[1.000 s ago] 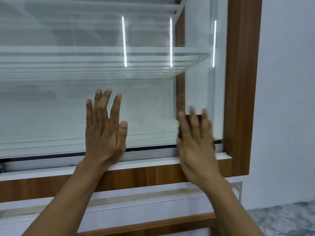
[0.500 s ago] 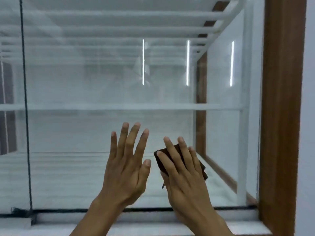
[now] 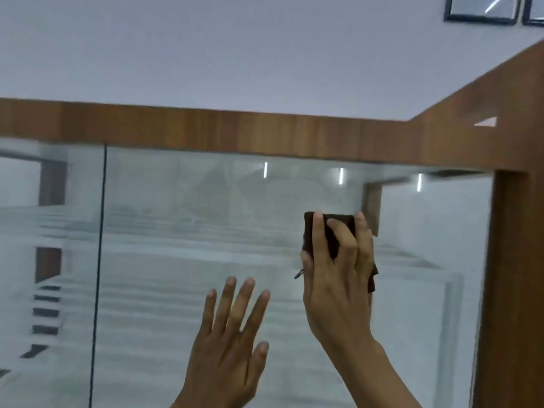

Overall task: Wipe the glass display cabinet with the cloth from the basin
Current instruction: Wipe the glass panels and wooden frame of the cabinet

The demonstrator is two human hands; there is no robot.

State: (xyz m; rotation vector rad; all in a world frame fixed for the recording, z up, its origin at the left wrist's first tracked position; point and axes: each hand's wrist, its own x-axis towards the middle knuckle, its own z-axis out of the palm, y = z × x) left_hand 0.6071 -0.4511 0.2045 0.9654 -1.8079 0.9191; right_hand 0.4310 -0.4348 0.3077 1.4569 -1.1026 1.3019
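The glass display cabinet (image 3: 182, 260) fills the view, its front pane set in a brown wooden frame (image 3: 265, 134). My right hand (image 3: 338, 278) presses a folded dark brown cloth (image 3: 335, 228) flat against the upper right part of the glass, fingers spread over it. My left hand (image 3: 232, 343) lies flat on the pane below and to the left, fingers apart, holding nothing. White shelves show blurred behind the glass. The basin is not in view.
A dark vertical seam (image 3: 100, 260) divides the glass panes at the left. The wooden side post (image 3: 512, 290) stands right of my right hand. A white wall (image 3: 235, 48) rises above the cabinet, with dark picture frames (image 3: 485, 10) at top right.
My right hand has carried the cloth from the lower edge of the pane up toward the top frame. My left hand followed upward on the glass. The view tilted up.
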